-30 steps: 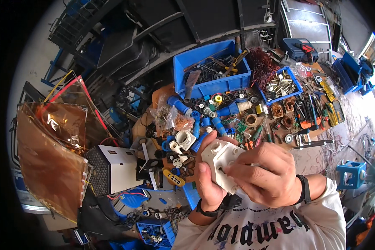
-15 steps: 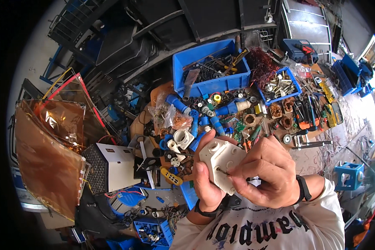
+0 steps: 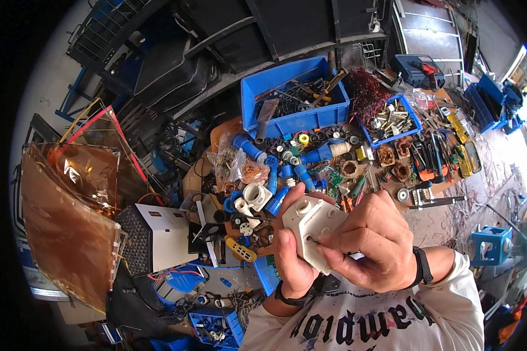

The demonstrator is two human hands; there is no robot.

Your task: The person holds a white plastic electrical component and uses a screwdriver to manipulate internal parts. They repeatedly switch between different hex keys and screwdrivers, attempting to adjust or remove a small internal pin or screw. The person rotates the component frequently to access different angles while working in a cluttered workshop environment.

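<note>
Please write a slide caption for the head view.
Left hand holds a white housing; right hand pinches a thin rod at its face.

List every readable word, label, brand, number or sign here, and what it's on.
White fabric T-shirt: large black lettering, legible in part, not copied here; a smaller line above it, partly hidden.
White rectangular casing with black patterned side: small dark labels, too small to read.
White hexagonal plastic housing in the left hand: no text made out.
</note>
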